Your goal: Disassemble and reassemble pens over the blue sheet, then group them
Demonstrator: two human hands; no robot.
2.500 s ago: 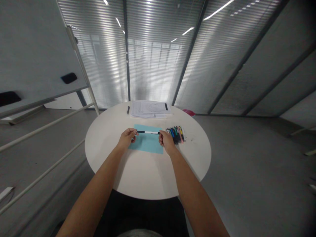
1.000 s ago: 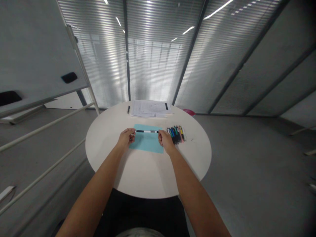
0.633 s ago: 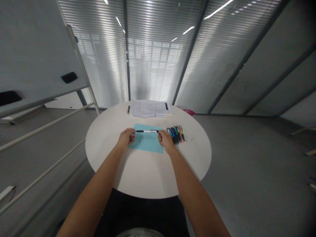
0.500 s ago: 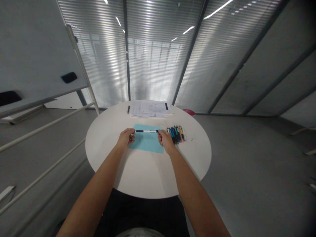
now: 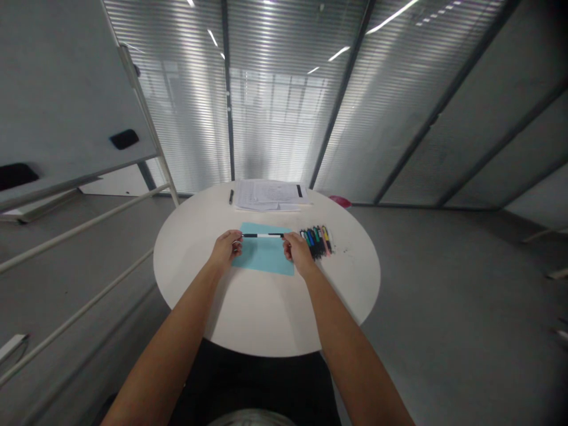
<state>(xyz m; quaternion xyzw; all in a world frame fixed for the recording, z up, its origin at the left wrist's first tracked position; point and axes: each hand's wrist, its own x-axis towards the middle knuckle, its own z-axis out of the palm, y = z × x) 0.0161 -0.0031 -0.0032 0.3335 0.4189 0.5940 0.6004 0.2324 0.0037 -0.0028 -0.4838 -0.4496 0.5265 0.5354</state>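
Left hand [image 5: 225, 249] and right hand [image 5: 298, 253] each pinched one end of a pen [image 5: 262, 235], held level over the blue sheet [image 5: 266, 257]. Other pens [image 5: 316, 242] lay grouped right of the sheet, not in hand; papers [image 5: 269, 195] lay beyond.

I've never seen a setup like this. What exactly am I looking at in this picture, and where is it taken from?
There's no machine here. These are a person's own bare arms, seen from a camera worn on their head, looking forward and down. The left hand and right hand hold a black-and-white pen by its ends, above a light blue sheet. The round white table also holds a row of coloured pens, a stack of papers and a single pen.
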